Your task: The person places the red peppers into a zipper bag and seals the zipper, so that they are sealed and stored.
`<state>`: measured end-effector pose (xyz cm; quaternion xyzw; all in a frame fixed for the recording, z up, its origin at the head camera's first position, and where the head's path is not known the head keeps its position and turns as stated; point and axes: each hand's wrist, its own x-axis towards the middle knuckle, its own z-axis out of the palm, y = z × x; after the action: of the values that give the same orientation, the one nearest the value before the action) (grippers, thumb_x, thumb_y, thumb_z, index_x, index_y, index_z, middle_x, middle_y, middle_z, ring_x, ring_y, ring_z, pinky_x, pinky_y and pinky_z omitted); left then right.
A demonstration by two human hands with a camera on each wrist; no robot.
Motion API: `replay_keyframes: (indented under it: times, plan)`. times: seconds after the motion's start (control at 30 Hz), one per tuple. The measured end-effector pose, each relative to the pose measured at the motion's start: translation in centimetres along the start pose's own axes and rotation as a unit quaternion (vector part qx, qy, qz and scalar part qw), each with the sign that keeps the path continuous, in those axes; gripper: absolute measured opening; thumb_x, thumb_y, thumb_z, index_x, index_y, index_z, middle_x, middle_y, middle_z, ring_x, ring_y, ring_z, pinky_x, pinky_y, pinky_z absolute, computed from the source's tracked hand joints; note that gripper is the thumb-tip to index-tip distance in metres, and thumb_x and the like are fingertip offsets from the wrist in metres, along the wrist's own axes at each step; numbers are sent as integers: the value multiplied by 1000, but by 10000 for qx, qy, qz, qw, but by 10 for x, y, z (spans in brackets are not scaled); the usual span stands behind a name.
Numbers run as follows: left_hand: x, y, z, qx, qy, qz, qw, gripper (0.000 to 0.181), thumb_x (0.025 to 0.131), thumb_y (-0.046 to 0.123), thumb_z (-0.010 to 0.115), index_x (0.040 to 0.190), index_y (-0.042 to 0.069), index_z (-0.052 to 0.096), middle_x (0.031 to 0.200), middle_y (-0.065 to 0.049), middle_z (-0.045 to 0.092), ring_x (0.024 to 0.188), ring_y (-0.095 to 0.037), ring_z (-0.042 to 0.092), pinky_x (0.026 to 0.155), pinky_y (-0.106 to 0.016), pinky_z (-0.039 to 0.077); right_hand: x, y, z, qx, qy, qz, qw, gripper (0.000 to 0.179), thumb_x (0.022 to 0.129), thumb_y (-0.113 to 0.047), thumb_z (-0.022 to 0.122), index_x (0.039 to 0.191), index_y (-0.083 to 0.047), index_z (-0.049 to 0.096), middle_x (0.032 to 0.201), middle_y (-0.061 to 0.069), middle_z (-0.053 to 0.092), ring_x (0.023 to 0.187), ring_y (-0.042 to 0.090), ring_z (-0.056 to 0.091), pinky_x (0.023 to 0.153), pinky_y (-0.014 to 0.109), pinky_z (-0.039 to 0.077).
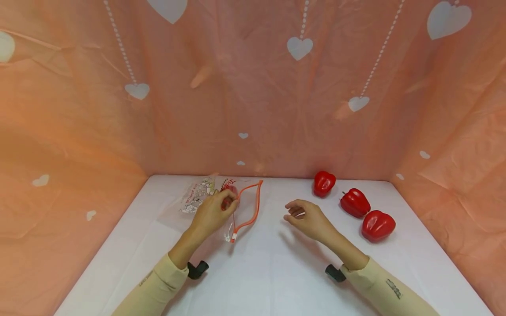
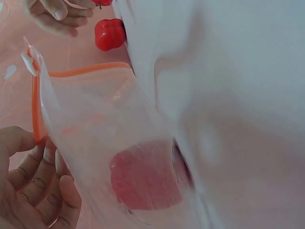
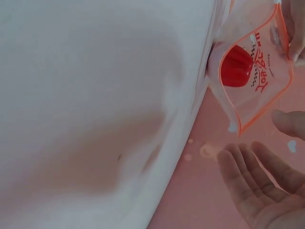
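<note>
My left hand (image 1: 215, 209) pinches the orange-edged rim of a clear zip bag (image 2: 86, 105), whose mouth gapes toward the right. Inside the bag lies a red bell pepper (image 3: 237, 67), seen through the plastic in the left wrist view and through the mouth in the right wrist view. In the head view the left hand covers most of that pepper. My right hand (image 1: 310, 218) hovers over the table to the right of the bag, fingers loosely bent and holding nothing.
Three more red bell peppers lie on the right of the white table (image 1: 253, 281): one at the back (image 1: 324, 184), a stemmed pepper (image 1: 355, 202) and a nearer pepper (image 1: 377, 226). An orange curtain with white hearts (image 1: 253, 96) stands behind and at both sides.
</note>
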<state>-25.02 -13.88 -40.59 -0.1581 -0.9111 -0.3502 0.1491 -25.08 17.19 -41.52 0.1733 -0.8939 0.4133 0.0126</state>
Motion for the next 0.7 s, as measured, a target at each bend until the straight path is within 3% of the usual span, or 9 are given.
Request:
replay_keyframes:
  times: [0.47,0.7]
  plan:
    - [1,-2,0,23,4,110,9999,10,99,20,77,105,12,75,79,3,69,73,-12,60,65,-33,49,-27,16,-32,-658,187,91,9976,37,96,-15,81,126,3,70,117,17,75,102,30,73,94,49,61]
    - [1,-3,1,45,-30,84,9999,9,99,20,77,104,13,75,79,4,70,73,-12,61,65,-34,49,-41,24,-51,-853,205,419,9953,43,95,-19,82,131,1,69,123,20,73,110,38,72,94,52,61]
